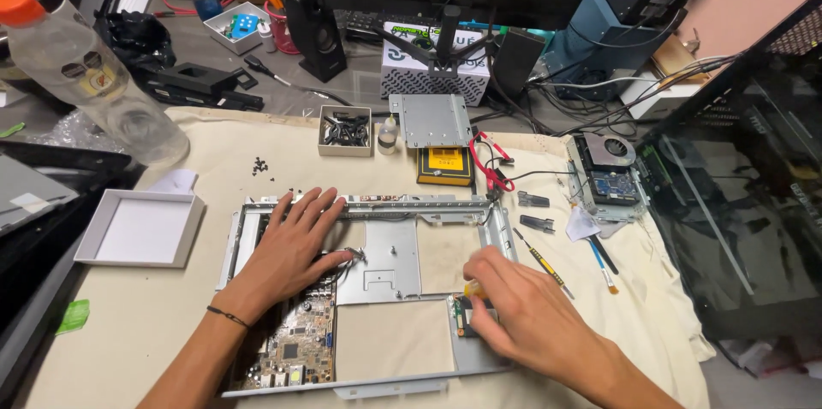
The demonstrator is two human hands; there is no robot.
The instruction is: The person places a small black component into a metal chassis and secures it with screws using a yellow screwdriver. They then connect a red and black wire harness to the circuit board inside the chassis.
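Note:
An opened metal computer chassis (428, 206) lies on a cream cloth, with a green-brown circuit board (295, 349) in its lower left part. My left hand (295, 242) rests flat on the chassis frame, fingers spread, above the board. My right hand (514, 306) is closed around a small screwdriver with a yellow handle (473, 289), its tip pointing down at a small part near the chassis' lower right.
A white empty box (141, 229) sits left. A small box of black screws (345, 131), a little bottle (388, 133), a metal plate (432, 120) and a yellow-black part (445, 165) lie behind. Loose tools (548, 263), a fan module (604, 169), a dark case panel (745, 203) at right.

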